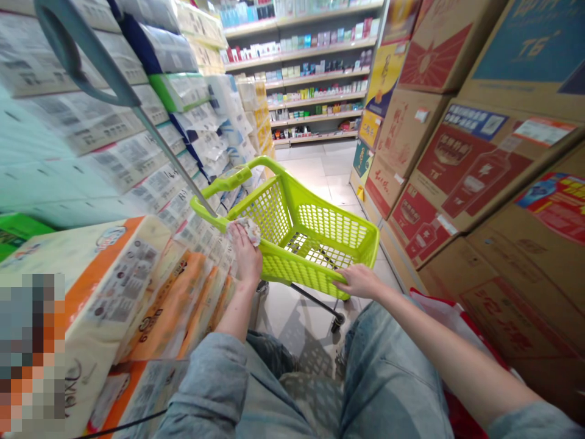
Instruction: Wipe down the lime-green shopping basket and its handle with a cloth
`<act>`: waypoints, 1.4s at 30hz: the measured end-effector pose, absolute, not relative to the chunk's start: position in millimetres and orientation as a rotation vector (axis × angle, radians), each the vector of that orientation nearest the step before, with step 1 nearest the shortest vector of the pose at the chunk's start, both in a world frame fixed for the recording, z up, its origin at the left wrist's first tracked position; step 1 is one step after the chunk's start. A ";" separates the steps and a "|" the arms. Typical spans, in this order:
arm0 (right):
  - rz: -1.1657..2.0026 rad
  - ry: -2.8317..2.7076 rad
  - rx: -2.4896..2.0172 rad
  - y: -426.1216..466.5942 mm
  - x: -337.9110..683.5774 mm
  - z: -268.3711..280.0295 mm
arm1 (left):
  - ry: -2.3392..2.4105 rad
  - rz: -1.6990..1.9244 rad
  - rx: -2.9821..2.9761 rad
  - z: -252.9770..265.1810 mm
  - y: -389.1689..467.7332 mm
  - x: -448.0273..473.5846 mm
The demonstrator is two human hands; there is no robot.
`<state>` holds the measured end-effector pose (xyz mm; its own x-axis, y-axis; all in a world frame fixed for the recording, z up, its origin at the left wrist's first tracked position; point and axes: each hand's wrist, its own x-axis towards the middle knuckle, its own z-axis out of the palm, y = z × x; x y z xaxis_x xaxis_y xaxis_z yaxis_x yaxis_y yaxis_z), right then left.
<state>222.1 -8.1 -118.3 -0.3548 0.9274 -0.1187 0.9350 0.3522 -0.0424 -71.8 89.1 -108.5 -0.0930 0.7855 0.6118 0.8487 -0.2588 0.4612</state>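
A lime-green plastic shopping cart [292, 263] with lattice sides stands in front of my knees, and its basket holds nothing that I can see. My left hand [245, 255] presses a crumpled whitish cloth [250, 230] against the near rim, by the handle end. Some of the cloth is hidden under my fingers. Farther right along the same rim, my right hand [358, 281] grips the edge with its fingers curled over it. A grey pole with a looped grey handle [105, 73] slants down behind the cart's handle end.
Stacked packs of tissue paper [137, 268] line the left side. Printed cardboard cartons [475, 158] are piled high on the right, with a red and white bag [439, 311] below them. Shelves of small boxed goods [311, 73] close off the far end of the tiled aisle.
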 end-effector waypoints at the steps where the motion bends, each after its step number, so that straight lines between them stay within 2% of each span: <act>1: -0.159 2.520 1.739 -8.2 221.9 -118.0 | -1.877 -1.341 -2.065 -111.6 86.7 -66.7; 11: -0.151 2.544 1.751 -8.7 217.2 -117.4 | -2.003 -1.645 -1.876 -90.9 97.3 -50.1; 16: -0.139 2.565 1.735 -6.1 211.6 -119.0 | -2.106 -1.655 -1.977 -117.3 63.9 -5.9; 23: -0.150 2.541 1.734 -1.4 210.3 -121.7 | -1.975 -1.630 -2.315 -149.2 2.1 49.8; 28: -0.152 2.531 1.743 -1.6 210.3 -121.9 | -1.980 -1.619 -2.324 -148.5 11.8 40.8; 35: -0.174 2.548 1.757 -6.0 206.9 -118.7 | -2.139 -1.681 -2.002 -131.4 56.5 7.3; 42: -0.174 2.541 1.743 -5.0 205.7 -118.9 | -2.146 -1.719 -2.113 -154.8 12.7 52.4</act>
<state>205.7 -5.0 -118.9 -0.3612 0.9261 -0.1090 0.9323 0.3564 -0.0615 52.4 12.7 -154.8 -0.2243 0.8930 0.3901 0.5755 -0.2017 0.7925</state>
